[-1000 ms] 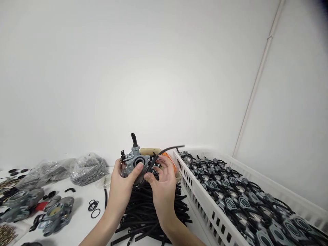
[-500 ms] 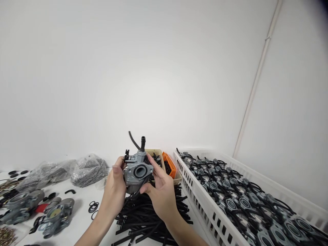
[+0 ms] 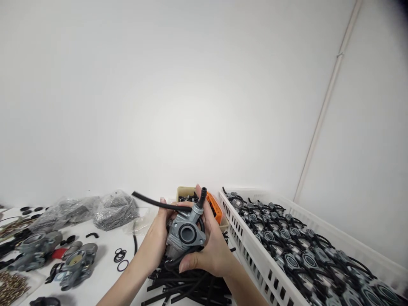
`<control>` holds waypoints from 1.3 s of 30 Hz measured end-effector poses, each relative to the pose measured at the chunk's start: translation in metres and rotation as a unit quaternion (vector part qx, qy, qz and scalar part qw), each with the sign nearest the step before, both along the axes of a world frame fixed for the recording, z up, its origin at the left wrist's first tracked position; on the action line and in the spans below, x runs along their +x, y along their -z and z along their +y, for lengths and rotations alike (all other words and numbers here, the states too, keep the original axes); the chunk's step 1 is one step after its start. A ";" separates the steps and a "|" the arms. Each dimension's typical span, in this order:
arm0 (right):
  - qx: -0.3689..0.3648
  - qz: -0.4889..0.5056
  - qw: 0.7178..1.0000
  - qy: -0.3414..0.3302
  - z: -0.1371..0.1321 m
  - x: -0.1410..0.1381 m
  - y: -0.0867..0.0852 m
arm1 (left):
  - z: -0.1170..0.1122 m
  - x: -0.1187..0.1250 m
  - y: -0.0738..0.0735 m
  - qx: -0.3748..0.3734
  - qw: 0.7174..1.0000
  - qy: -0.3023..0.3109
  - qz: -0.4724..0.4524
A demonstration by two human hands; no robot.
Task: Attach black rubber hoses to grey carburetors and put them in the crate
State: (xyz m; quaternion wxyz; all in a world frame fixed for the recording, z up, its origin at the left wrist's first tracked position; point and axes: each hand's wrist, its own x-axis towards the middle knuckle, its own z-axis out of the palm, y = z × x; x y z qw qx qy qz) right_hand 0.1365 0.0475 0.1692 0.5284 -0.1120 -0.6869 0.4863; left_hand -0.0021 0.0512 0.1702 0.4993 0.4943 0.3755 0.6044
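Both my hands hold a grey metal carburetor (image 3: 185, 231) above a pile of short black rubber hoses (image 3: 188, 284). My left hand (image 3: 156, 242) grips its left side. My right hand (image 3: 212, 244) wraps its right side and underside, fingers curled around it. A black hose (image 3: 153, 203) fitted to the carburetor sticks out to the upper left. A black nozzle (image 3: 202, 196) points up from its top.
A long white slotted crate (image 3: 255, 250) at the right is filled with several finished carburetors with hoses. Loose carburetors (image 3: 75, 263), black O-rings (image 3: 120, 257), bagged parts (image 3: 113, 210) and brass screws (image 3: 11, 287) lie at the left. An orange and tan box (image 3: 214, 206) stands behind my hands.
The carburetor has been turned and lowered in my hands. The hose's free end swung from the right, up over the top, and now points left.
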 end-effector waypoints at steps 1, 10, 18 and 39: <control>0.001 0.000 1.000 -0.002 0.000 0.000 0.000 | -0.001 0.000 -0.002 -0.014 0.999 0.031 -0.012; 0.007 0.004 1.000 -0.021 0.016 0.016 -0.001 | -0.013 0.005 -0.009 -0.055 0.993 0.099 -0.035; 0.044 0.030 0.977 0.204 0.043 0.032 -0.004 | 0.001 0.013 0.005 -0.080 0.988 0.051 -0.124; 0.434 -0.179 0.718 0.513 -0.001 0.003 0.006 | 0.003 0.015 0.019 0.112 0.959 -0.254 -0.058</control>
